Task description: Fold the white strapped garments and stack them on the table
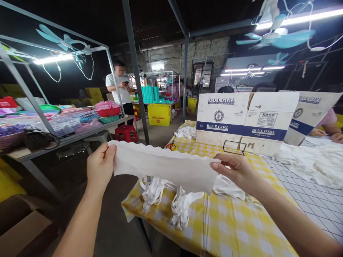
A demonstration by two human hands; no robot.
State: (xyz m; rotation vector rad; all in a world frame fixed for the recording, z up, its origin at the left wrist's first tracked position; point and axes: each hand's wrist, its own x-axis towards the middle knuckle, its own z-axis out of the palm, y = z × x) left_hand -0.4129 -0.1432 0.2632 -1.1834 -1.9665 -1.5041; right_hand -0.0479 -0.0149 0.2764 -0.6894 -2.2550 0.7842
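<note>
Stretched out between my two hands is a strip of white fabric (163,162) with a wavy upper edge, held in the air above the table's near side. My left hand (100,166) pinches its left end between thumb and fingers. At the other end, my right hand (235,169) grips the upper corner, thumb in front. Beneath the strip, bundles of white fabric bands (180,210) lie on a yellow checked tablecloth (225,221). Another white bundle (229,187) rests below my right hand, partly covered by the strip.
A Blue Girl beer carton (222,117) stands at the table's far side, with a black wire frame (234,147) before it. Scissors (172,146) lie near the far left edge. White fabric is heaped (313,160) at right. A person (120,89) stands beyond a red stool (127,132).
</note>
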